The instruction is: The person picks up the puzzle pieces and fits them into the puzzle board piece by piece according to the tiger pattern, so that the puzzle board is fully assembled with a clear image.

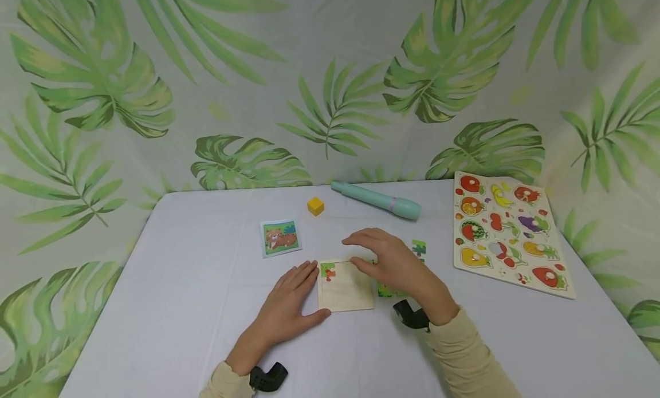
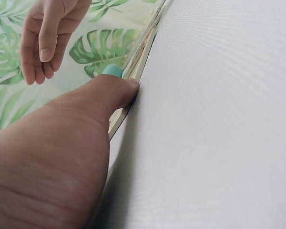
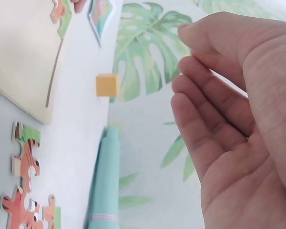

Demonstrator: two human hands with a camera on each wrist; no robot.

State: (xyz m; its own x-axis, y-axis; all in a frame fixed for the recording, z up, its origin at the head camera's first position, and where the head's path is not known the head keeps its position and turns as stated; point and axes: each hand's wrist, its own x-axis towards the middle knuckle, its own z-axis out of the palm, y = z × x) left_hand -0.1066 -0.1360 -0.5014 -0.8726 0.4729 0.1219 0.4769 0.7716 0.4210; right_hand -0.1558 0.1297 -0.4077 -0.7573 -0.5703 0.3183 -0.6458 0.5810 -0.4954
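Note:
A square pale wooden puzzle board [image 1: 350, 295] lies in the middle of the table, with a green-and-orange jigsaw piece [image 1: 327, 271] in its upper left corner. My left hand [image 1: 289, 303] rests along the board's left side, fingers straight by the upper corner and thumb touching the lower one. In the left wrist view that thumb [image 2: 124, 90] presses at the board's edge. Above the board's right part my right hand [image 1: 394, 263] hovers, fingers loosely bent and nothing in them. Several loose jigsaw pieces [image 3: 25, 162] with orange striped animal parts lie right of the board, partly hidden under this hand.
Behind the board lies a picture card [image 1: 281, 237] of an orange animal. A yellow cube [image 1: 315, 207] and a teal microphone-shaped object [image 1: 378, 200] sit near the back edge. To the right is a fruit peg puzzle [image 1: 507, 232]. A leaf-print cloth [image 1: 330, 111] hangs behind.

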